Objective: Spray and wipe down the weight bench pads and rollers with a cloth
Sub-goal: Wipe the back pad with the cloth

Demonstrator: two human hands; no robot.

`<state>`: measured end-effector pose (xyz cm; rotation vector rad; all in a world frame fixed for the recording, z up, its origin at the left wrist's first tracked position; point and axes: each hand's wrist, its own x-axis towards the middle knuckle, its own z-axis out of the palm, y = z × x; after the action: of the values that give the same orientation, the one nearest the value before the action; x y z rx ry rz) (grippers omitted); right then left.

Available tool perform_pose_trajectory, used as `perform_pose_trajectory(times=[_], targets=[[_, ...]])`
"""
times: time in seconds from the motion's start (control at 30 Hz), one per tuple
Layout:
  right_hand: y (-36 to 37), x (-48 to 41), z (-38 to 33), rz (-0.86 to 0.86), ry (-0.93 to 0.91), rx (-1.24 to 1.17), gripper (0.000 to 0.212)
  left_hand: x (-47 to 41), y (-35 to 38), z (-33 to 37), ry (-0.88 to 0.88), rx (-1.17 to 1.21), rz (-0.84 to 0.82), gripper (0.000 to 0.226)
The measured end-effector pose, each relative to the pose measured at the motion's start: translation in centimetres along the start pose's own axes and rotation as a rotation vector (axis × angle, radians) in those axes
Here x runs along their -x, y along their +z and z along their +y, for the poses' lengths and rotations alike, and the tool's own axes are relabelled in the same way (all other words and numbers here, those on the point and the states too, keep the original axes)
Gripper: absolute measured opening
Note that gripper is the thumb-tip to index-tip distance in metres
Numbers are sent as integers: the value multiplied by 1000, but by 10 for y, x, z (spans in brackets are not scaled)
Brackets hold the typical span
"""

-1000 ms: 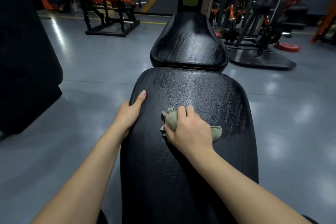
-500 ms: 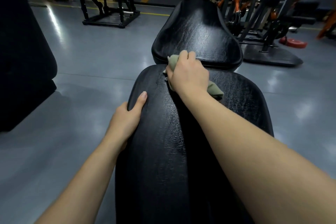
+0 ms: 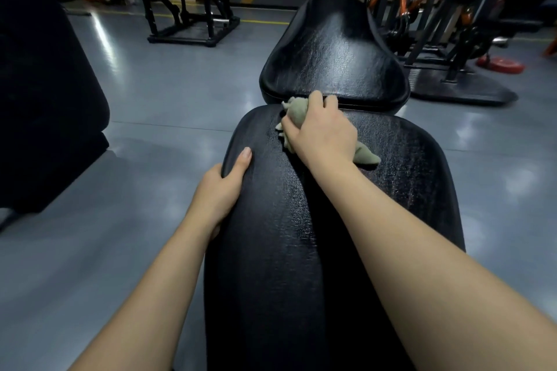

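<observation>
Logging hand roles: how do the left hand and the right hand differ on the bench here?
The left hand clasps the left edge of the long pad, thumb on top; the right hand grips a green cloth. The left hand is nearer the camera; the right hand is at that pad's far end, by the far pad. Both are bare and on the same pad.

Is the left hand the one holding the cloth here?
No, the right hand grips the cloth at the far end of the long pad, while the left hand holds that pad's left edge.
</observation>
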<state>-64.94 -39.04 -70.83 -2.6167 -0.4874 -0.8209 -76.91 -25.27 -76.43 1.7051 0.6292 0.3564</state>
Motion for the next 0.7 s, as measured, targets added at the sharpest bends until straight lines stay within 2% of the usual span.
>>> perform_pose_trajectory(times=[0.13,0.3,0.5,0.57,0.7], targets=[[-16,39,5,-67,-16,-22,56,5,-1,0,0,-31,21,79],[-25,101,21,-30,-209,-49,50,8,-2,2,2,-68,19,92],[-34,141,32,-54,-302,-76,48,11,-3,2,-7,-85,38,83],[-33,142,32,-67,-298,-88,48,11,-4,1,-5,-79,29,88],[-34,138,28,-85,-261,-133,46,9,-3,1,-8,-101,50,81]])
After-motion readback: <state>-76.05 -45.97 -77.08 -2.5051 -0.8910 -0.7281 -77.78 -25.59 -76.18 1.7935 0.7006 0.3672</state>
